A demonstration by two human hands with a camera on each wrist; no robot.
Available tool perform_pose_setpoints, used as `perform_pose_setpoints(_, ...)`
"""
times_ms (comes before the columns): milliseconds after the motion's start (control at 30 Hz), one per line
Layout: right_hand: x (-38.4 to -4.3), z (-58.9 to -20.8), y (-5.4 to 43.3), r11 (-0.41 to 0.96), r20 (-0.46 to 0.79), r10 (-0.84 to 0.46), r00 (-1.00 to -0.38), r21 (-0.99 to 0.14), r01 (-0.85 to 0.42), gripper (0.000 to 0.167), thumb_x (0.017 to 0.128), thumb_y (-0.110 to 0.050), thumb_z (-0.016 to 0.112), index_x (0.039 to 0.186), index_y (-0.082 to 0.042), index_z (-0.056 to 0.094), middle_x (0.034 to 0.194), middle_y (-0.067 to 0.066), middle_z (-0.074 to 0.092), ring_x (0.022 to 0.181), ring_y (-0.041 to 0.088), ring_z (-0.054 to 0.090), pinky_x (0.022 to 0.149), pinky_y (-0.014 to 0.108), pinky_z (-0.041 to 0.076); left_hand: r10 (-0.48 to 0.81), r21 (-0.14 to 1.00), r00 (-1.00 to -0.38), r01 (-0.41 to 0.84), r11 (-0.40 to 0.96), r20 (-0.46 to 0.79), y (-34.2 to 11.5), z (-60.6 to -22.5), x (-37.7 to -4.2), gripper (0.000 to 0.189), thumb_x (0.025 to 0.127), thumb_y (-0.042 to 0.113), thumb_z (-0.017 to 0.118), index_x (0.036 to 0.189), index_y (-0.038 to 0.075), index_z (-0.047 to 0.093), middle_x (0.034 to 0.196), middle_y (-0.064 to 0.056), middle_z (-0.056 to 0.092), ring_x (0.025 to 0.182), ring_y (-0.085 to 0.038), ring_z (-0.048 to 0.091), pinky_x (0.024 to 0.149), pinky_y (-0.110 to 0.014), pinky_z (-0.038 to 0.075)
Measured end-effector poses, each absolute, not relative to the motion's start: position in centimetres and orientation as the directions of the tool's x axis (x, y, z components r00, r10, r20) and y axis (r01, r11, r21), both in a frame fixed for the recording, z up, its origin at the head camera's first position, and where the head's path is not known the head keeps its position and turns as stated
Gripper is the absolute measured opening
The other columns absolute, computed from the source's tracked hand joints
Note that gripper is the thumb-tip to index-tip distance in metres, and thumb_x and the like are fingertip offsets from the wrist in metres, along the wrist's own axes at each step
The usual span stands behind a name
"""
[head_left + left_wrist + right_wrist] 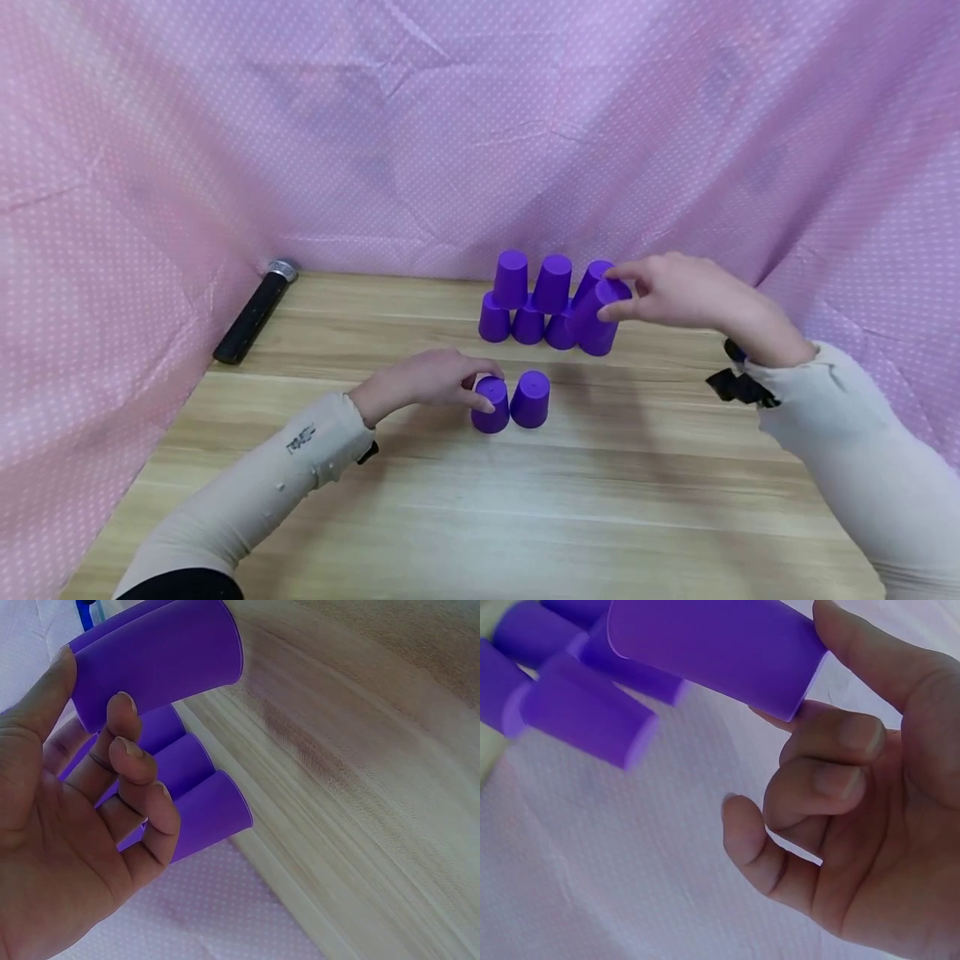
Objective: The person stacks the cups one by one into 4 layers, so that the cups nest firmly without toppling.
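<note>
In the head view my left hand pinches an upside-down purple cup between thumb and index finger, at the front of the wooden table. Close on its right stands a second inverted cup. Farther back, my right hand grips another purple cup near its base, which faces up. That cup overlaps the right end of a two-level stack of inverted cups, partly hiding it. From the right wrist view, thumb and index finger pinch the held cup at its narrow end, other fingers curled free.
A black microphone with a silver head lies at the table's back left. Pink dotted cloth hangs behind and along both sides of the wooden table. The stack stands near the back edge.
</note>
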State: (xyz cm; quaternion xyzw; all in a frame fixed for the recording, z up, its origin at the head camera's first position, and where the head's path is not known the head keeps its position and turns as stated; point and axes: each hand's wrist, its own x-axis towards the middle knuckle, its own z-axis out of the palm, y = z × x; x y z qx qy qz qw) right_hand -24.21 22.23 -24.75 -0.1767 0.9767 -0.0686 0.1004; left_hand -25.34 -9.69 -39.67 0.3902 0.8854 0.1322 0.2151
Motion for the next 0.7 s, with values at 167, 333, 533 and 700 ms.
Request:
perform_pose_setpoints(167, -25.9, -22.6, 22.7, 0.923, -0.174, -0.364, -0.915, -0.196, -0.330, 0.071, 0.089, -0.059, 0.067, 0.141, -0.010, 0.058, 0.082, 0.003, 0.065, 0.073, 0.018, 0.057, 0.065, 0.036, 0.045, 0.755, 0.406, -0.598, 0.640, 0.652, -0.271, -9.6, -39.7, -25.5, 0.048, 0.091, 0.052, 0.068, 0.132, 0.031, 0.058, 0.078, 0.009, 0.062, 0.071, -0.009, 0.056, 0.068, -0.030, 0.047)
perform_pose_setpoints(333, -27.8, -21.3, 22.7, 0.925, -0.211, -0.368, -0.906, -0.180, -0.334, 0.077, 0.092, -0.057, 0.064, 0.144, -0.002, 0.051, 0.110, 0.019, 0.071, 0.096, 0.032, 0.067, 0.083, 0.051, 0.051, 0.754, 0.405, -0.599, 0.641, 0.653, -0.269, -9.7, -39.6, -25.4, 0.047, 0.091, 0.052, 0.068, 0.132, 0.032, 0.058, 0.078, 0.009, 0.061, 0.071, -0.009, 0.056, 0.068, -0.030, 0.046)
perform_pose_setpoints(533, -30.0, -20.5, 22.2, 0.937, -0.278, -0.339, -0.899, -0.184, -0.296, 0.081, 0.094, -0.057, 0.060, 0.148, 0.001, 0.045, 0.138, 0.030, 0.056, 0.128, 0.051, 0.052, 0.100, 0.066, 0.042, 0.744, 0.404, -0.605, 0.628, 0.665, -0.285, -9.7, -39.5, -25.4, 0.049, 0.091, 0.053, 0.067, 0.134, 0.033, 0.057, 0.081, 0.009, 0.063, 0.074, -0.010, 0.058, 0.071, -0.030, 0.047)
perform_pose_setpoints(700, -31.4, -20.1, 21.5, 0.933, -0.297, -0.346, -0.890, -0.211, -0.292, 0.077, 0.095, -0.053, 0.061, 0.147, 0.001, 0.046, 0.141, 0.028, 0.055, 0.131, 0.049, 0.050, 0.104, 0.065, 0.040, 0.742, 0.411, -0.604, 0.621, 0.667, -0.292, -9.7, -39.6, -25.3, 0.049, 0.091, 0.053, 0.067, 0.134, 0.033, 0.057, 0.080, 0.008, 0.062, 0.074, -0.010, 0.057, 0.070, -0.030, 0.047)
